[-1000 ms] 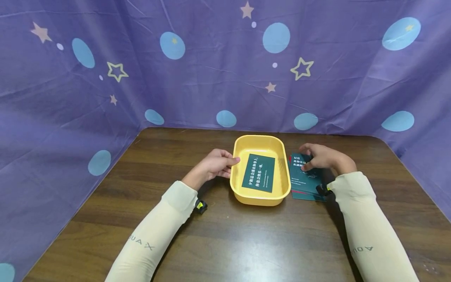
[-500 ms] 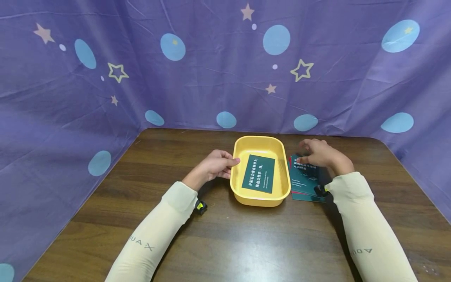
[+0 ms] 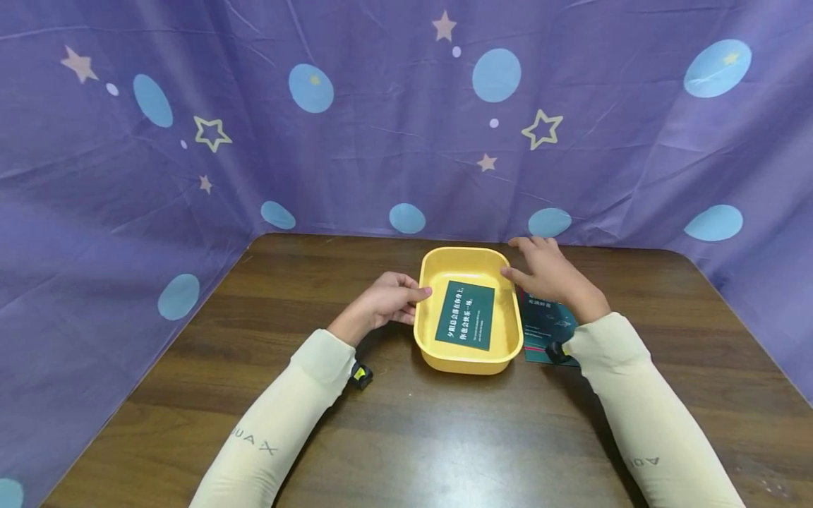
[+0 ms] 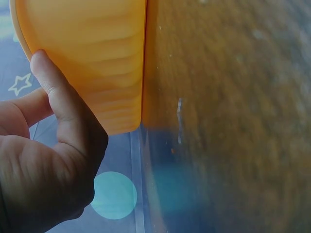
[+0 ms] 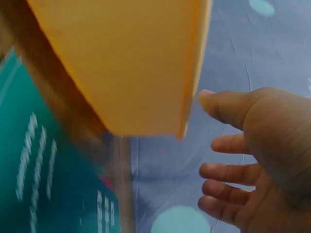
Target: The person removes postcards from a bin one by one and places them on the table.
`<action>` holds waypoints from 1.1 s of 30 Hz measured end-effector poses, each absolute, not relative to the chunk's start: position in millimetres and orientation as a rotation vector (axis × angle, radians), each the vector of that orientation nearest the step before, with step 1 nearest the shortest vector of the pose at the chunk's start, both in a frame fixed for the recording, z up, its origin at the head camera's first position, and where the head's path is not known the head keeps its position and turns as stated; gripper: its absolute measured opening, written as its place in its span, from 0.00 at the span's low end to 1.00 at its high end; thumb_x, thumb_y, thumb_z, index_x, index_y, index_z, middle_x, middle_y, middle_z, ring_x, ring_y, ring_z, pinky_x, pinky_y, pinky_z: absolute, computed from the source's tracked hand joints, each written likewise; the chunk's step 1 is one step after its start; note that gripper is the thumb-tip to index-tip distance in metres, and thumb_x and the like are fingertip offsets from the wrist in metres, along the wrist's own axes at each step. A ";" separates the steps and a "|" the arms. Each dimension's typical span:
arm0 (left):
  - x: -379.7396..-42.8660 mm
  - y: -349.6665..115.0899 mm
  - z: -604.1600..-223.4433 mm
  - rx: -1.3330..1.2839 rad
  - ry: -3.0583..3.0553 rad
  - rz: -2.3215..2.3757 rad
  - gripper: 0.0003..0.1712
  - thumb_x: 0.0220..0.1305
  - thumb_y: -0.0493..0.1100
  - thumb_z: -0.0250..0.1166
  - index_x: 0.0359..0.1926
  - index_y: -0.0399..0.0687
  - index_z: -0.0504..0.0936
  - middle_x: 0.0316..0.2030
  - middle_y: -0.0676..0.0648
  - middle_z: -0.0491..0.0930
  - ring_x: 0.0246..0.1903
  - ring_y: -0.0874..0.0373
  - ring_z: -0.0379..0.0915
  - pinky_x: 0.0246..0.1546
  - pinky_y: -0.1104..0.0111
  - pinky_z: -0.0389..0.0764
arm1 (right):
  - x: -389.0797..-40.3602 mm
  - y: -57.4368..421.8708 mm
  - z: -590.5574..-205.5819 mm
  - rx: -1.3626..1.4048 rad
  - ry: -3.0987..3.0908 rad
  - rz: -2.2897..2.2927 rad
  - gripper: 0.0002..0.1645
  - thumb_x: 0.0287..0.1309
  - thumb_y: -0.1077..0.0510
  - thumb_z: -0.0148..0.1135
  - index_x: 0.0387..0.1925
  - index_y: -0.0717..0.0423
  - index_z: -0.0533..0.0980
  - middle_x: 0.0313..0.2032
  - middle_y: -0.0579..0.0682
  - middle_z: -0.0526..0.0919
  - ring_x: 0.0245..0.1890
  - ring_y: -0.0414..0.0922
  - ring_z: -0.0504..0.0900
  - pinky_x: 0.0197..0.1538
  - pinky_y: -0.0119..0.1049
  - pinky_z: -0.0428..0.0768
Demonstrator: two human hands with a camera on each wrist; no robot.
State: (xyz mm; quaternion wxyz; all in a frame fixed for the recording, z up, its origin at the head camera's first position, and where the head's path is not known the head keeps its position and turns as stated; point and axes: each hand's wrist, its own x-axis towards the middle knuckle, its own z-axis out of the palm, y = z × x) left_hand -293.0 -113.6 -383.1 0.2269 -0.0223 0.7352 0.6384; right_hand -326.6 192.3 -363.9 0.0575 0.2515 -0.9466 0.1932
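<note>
A yellow plastic basin (image 3: 470, 356) stands on the table with a dark green printed card (image 3: 466, 315) lying flat inside. My left hand (image 3: 389, 300) grips the basin's left rim, thumb over the edge and fingers against the outer wall. In the left wrist view that thumb (image 4: 48, 73) lies on the rim. My right hand (image 3: 551, 271) is over the far right corner of the basin, fingers spread and holding nothing. Its thumb (image 5: 214, 103) is close to the rim; whether they touch I cannot tell. Beneath the right forearm lie several dark green cards (image 3: 547, 328), partly covered.
The brown wooden table (image 3: 406, 437) ends at a purple curtain (image 3: 381, 162) with stars and blue dots, behind and to the left. A small black device sits at each wrist. A strip of red shows among the stacked cards.
My right hand has lifted off the stacked cards and moved left and away from me, to the basin's right rim. The left hand and the basin have stayed put.
</note>
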 end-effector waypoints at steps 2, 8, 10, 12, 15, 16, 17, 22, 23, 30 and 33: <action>-293.1 -113.6 -383.2 -0.060 2.026 1.759 0.14 0.66 0.40 0.65 0.43 0.36 0.70 0.27 0.41 0.76 0.17 0.59 0.75 0.19 0.70 0.84 | -323.0 181.7 -363.1 0.794 -2.840 0.572 0.36 0.65 0.47 0.62 0.64 0.65 0.65 0.56 0.64 0.71 0.52 0.58 0.64 0.54 0.55 0.69; -293.7 -113.0 -383.0 -0.063 2.025 1.753 0.14 0.66 0.40 0.65 0.43 0.36 0.70 0.27 0.42 0.75 0.16 0.59 0.75 0.19 0.70 0.84 | -311.7 157.3 -365.9 0.905 -2.803 0.551 0.37 0.64 0.44 0.62 0.65 0.62 0.65 0.57 0.62 0.70 0.51 0.55 0.63 0.54 0.50 0.72; -293.5 -113.0 -383.3 -0.063 2.024 1.753 0.14 0.66 0.40 0.65 0.42 0.36 0.70 0.27 0.42 0.75 0.17 0.59 0.75 0.19 0.70 0.84 | -309.1 151.6 -368.0 0.937 -2.808 0.543 0.38 0.64 0.44 0.62 0.66 0.62 0.64 0.57 0.61 0.70 0.54 0.56 0.63 0.55 0.51 0.73; -293.0 -112.9 -383.5 -0.061 2.023 1.752 0.14 0.66 0.40 0.65 0.42 0.36 0.70 0.27 0.42 0.76 0.17 0.59 0.75 0.20 0.69 0.84 | -307.5 146.7 -370.0 0.965 -2.821 0.522 0.39 0.65 0.43 0.61 0.66 0.63 0.63 0.59 0.61 0.69 0.56 0.56 0.63 0.56 0.51 0.73; -292.6 -113.0 -383.5 -0.058 2.021 1.753 0.14 0.66 0.40 0.65 0.42 0.36 0.70 0.26 0.41 0.76 0.17 0.59 0.76 0.20 0.69 0.84 | -305.6 140.3 -371.7 0.999 -2.850 0.491 0.40 0.64 0.44 0.63 0.67 0.62 0.63 0.61 0.61 0.68 0.59 0.57 0.63 0.59 0.51 0.73; -292.6 -113.1 -383.4 -0.058 2.020 1.754 0.14 0.66 0.40 0.65 0.42 0.36 0.70 0.26 0.41 0.76 0.17 0.59 0.76 0.20 0.68 0.84 | -305.4 138.4 -372.4 1.009 -2.864 0.476 0.40 0.63 0.43 0.63 0.67 0.62 0.63 0.62 0.61 0.68 0.60 0.56 0.63 0.60 0.51 0.72; -292.7 -113.2 -383.3 -0.057 2.021 1.753 0.14 0.66 0.40 0.65 0.42 0.36 0.70 0.26 0.41 0.76 0.17 0.59 0.76 0.20 0.68 0.85 | -305.2 136.9 -373.0 1.019 -2.878 0.465 0.40 0.63 0.43 0.64 0.67 0.61 0.64 0.62 0.61 0.68 0.61 0.56 0.64 0.61 0.52 0.72; -292.9 -114.2 -383.3 -0.057 2.018 1.754 0.14 0.66 0.40 0.65 0.42 0.36 0.70 0.27 0.40 0.76 0.17 0.59 0.76 0.20 0.68 0.84 | -303.5 131.8 -376.3 1.075 -2.955 0.407 0.37 0.63 0.43 0.63 0.65 0.59 0.68 0.60 0.57 0.74 0.61 0.56 0.67 0.63 0.53 0.70; -292.9 -114.4 -383.4 -0.056 2.018 1.754 0.14 0.66 0.40 0.65 0.42 0.36 0.70 0.27 0.40 0.76 0.17 0.59 0.76 0.20 0.68 0.84 | -302.9 131.3 -376.8 1.098 -2.968 0.391 0.36 0.64 0.43 0.63 0.65 0.59 0.69 0.59 0.56 0.75 0.60 0.55 0.69 0.63 0.53 0.71; -291.5 -114.6 -384.6 -0.050 2.020 1.759 0.13 0.66 0.40 0.65 0.42 0.37 0.70 0.25 0.42 0.76 0.16 0.60 0.75 0.18 0.70 0.84 | -298.6 126.9 -382.8 1.162 -3.029 0.109 0.36 0.62 0.36 0.60 0.64 0.52 0.72 0.56 0.51 0.79 0.54 0.48 0.77 0.64 0.54 0.68; -291.1 -114.8 -384.6 -0.049 2.029 1.757 0.13 0.67 0.40 0.65 0.42 0.37 0.70 0.24 0.43 0.76 0.16 0.60 0.75 0.18 0.70 0.84 | -297.3 124.7 -384.0 1.146 -3.053 0.001 0.40 0.61 0.31 0.58 0.65 0.50 0.71 0.57 0.50 0.78 0.55 0.49 0.75 0.65 0.57 0.63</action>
